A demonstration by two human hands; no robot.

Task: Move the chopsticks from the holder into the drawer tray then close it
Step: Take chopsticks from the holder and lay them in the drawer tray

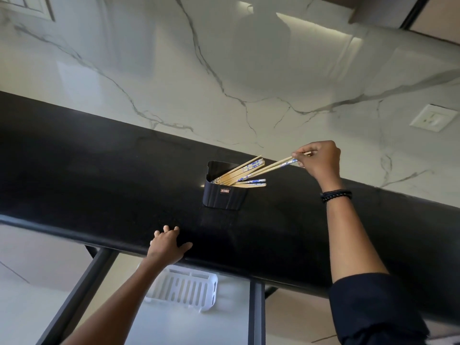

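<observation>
Left hand rests, fingers spread, on the counter edge above the white tray, while the chopsticks slant up and rightward from the holder, upper ends pinched by the nearer right hand.

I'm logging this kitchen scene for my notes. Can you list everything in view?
held chopsticks: apparently two, wooden with blue-white ends, lower ends in the holder
other chopsticks: several, same colours, leaning in the holder
holder: one, black, on the countertop
countertop: one, black, along the wall
tray: one, white, slotted, below the countertop's front edge
wall: white marble, grey veins
socket: one, white, on the wall at right
bracelet: black beads, right wrist
left hand: rests flat on the countertop's front edge
right hand: pinches the held chopsticks' upper ends
</observation>
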